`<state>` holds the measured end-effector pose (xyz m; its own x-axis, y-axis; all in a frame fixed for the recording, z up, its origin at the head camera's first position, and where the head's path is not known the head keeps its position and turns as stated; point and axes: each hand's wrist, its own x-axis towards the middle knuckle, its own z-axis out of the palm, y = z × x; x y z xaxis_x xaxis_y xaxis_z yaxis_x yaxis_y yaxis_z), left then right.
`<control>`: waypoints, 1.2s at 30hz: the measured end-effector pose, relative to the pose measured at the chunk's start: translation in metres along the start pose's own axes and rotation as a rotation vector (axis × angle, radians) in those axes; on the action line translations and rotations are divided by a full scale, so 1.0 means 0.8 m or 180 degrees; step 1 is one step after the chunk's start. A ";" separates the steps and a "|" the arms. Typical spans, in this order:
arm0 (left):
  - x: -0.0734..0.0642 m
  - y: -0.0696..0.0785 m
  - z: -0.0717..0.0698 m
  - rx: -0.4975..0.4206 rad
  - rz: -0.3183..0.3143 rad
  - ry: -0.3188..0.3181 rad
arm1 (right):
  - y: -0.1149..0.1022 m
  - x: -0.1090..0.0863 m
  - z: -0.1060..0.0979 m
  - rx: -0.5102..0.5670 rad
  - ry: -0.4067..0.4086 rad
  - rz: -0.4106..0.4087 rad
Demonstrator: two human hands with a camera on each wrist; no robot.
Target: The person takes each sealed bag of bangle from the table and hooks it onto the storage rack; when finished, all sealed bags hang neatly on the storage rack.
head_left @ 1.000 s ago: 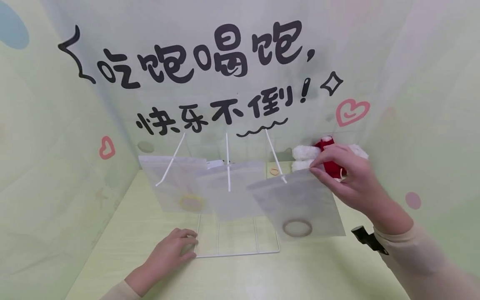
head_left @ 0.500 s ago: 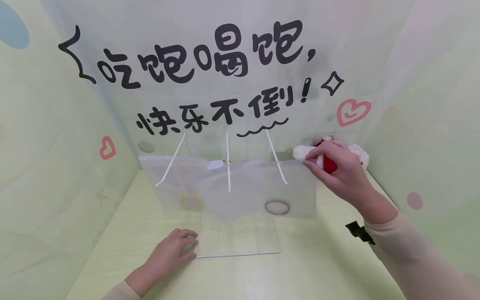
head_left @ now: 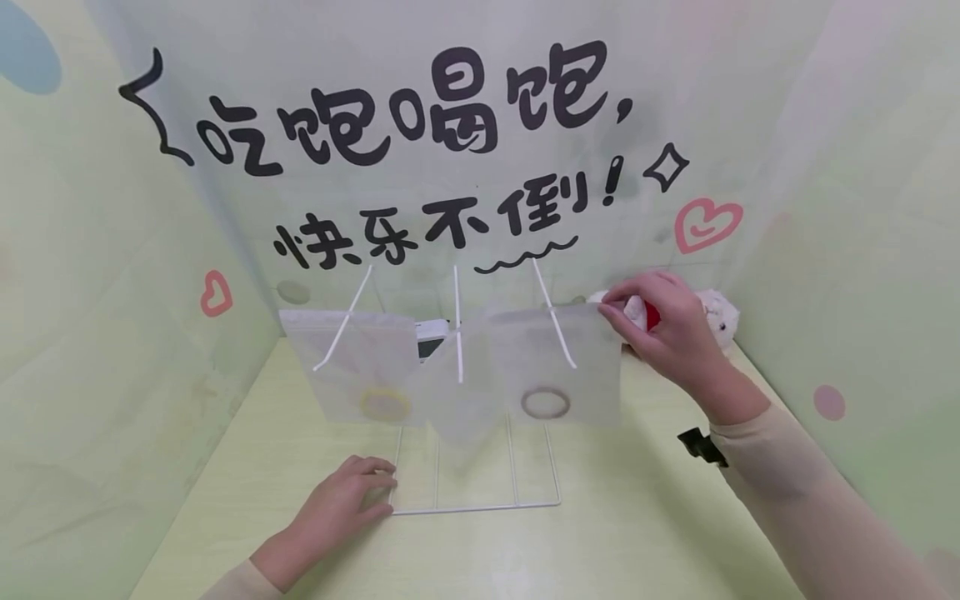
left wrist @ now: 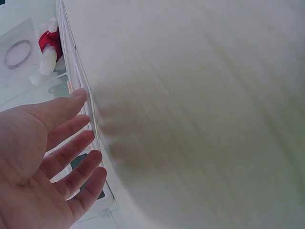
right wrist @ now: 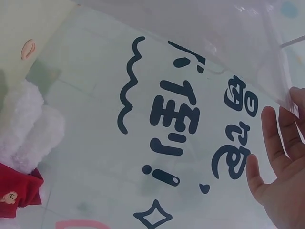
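A white wire rack (head_left: 472, 510) with three prongs stands on the table. My right hand (head_left: 663, 333) pinches the top right corner of a frosted zip bag (head_left: 592, 358) on the right prong. A brown ring (head_left: 545, 416) shows through this bag low down. A second bag (head_left: 461, 429) hangs skewed at the middle prong, partly overlapped by the right one. On the left prong hangs a bag (head_left: 330, 350) with a yellow ring (head_left: 385, 405) in it. My left hand (head_left: 337, 504) rests its extended fingers against the rack's left base wire.
Behind the right hand is a white plush toy (head_left: 720, 321) in red clothing, partly hidden. A white device (head_left: 431, 329) with a dark panel stands behind the bags. Printed curtains (head_left: 480, 192) enclose the table (head_left: 615, 533) at the back and both sides.
My right hand has moved left and backward, sliding the right bag from the prong's tip farther along it. The middle bag has become skewed. My left hand has not moved.
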<state>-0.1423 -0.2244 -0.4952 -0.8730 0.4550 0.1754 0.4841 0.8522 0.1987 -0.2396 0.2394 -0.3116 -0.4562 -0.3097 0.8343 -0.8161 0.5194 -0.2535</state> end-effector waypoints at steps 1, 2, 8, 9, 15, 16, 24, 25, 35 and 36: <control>0.000 0.000 0.000 0.0000 -0.0001 0.0000 | 0.001 0.001 0.002 0.0000 0.0012 0.0016; -0.001 0.000 0.000 0.0000 -0.0002 -0.0001 | 0.002 0.001 0.003 0.0006 0.0022 0.0033; -0.002 -0.001 0.001 -0.0001 -0.0015 0.0005 | 0.004 0.000 0.010 0.0089 0.0083 0.0049; -0.002 -0.001 0.002 0.0001 -0.0018 0.0007 | 0.004 -0.001 0.009 0.0101 0.0068 0.0067; 0.000 -0.002 0.006 0.0013 -0.0008 -0.0015 | -0.003 -0.023 -0.001 0.0114 0.0024 0.0351; 0.000 -0.002 0.006 0.0018 -0.0002 -0.0017 | -0.004 -0.028 -0.003 0.0097 0.0045 0.0403; 0.003 0.004 0.007 -0.0153 0.0097 0.0300 | 0.003 -0.071 -0.019 -0.0058 0.0061 0.0437; 0.004 0.005 0.006 -0.0229 0.0075 0.0391 | 0.006 -0.076 -0.020 -0.0054 0.0045 0.0399; 0.013 0.002 -0.041 -0.0920 0.0124 0.1040 | 0.028 -0.135 -0.029 -0.0297 -0.0271 0.0381; 0.013 -0.002 -0.046 -0.0932 0.0175 0.1111 | 0.030 -0.140 -0.030 -0.0335 -0.0299 0.0388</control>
